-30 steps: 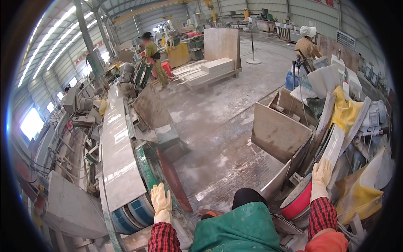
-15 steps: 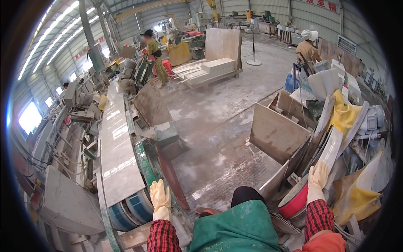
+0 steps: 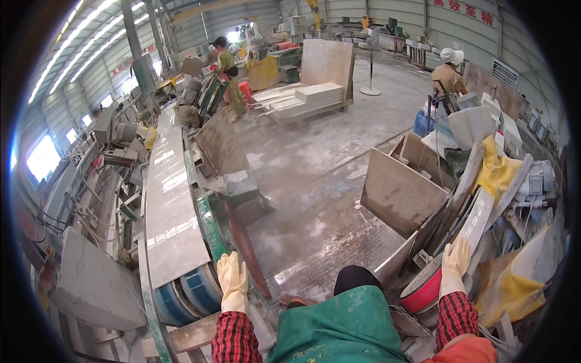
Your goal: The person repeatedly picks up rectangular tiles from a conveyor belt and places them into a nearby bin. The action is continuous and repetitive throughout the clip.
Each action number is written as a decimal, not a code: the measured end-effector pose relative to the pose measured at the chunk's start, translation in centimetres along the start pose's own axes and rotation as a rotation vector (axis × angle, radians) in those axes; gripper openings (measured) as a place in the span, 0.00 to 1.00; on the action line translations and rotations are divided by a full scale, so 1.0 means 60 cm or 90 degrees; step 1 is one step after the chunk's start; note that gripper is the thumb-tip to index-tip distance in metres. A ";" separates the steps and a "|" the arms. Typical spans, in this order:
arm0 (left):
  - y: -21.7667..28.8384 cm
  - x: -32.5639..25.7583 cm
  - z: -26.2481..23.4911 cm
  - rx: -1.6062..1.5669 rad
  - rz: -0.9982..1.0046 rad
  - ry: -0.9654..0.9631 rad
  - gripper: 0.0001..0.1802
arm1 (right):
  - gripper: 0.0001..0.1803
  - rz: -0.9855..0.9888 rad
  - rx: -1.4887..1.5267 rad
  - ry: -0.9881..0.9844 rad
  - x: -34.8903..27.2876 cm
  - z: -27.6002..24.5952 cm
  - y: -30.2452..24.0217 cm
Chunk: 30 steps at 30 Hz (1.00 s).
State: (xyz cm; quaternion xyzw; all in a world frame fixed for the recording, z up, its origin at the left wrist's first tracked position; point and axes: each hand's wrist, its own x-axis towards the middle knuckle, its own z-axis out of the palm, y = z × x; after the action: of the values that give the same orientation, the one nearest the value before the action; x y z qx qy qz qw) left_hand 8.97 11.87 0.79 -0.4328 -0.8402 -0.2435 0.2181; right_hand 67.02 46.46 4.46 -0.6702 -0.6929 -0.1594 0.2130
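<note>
My left hand (image 3: 232, 283), in a cream rubber glove, is raised with its fingers stretched and slightly apart. It holds nothing and is nearest to the green rail (image 3: 210, 227) beside the left belt line. Polished grey stone slabs (image 3: 172, 239) lie end to end along that line, just left of the hand, stopping short of blue rollers (image 3: 203, 290). My right hand (image 3: 454, 265), gloved alike, has its fingers stretched out by the near end of a pale strip (image 3: 475, 218); whether it touches the strip I cannot tell. Below that hand sits a red-rimmed roller (image 3: 422, 292).
Brown boards (image 3: 402, 190) form a bin shape ahead on the right. Yellow sheeting (image 3: 499, 166) and a grey motor (image 3: 534, 178) lie beyond my right hand. A co-worker (image 3: 230, 75) stands far left, another person (image 3: 448, 72) far right. White blocks (image 3: 311, 94) rest on a pallet.
The view has tilted slightly, shifting the whole scene a little. Both hands keep nearly the same pose and place; no thing has visibly been taken hold of or let go.
</note>
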 end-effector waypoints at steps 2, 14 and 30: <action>-0.006 -0.006 0.006 0.011 -0.006 -0.003 0.24 | 0.25 -0.004 0.004 -0.002 -0.002 -0.001 -0.003; 0.008 0.005 -0.011 -0.013 -0.037 -0.044 0.24 | 0.28 -0.003 0.008 0.015 -0.024 0.002 -0.006; 0.009 0.005 -0.010 -0.019 -0.027 -0.002 0.22 | 0.25 -0.046 0.010 0.089 -0.054 -0.021 -0.029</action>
State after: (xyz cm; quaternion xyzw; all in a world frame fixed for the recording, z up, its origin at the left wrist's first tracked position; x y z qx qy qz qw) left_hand 9.32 11.99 1.55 -0.4186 -0.8456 -0.2600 0.2052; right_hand 65.44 42.96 4.04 -0.6302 -0.7013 -0.2079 0.2604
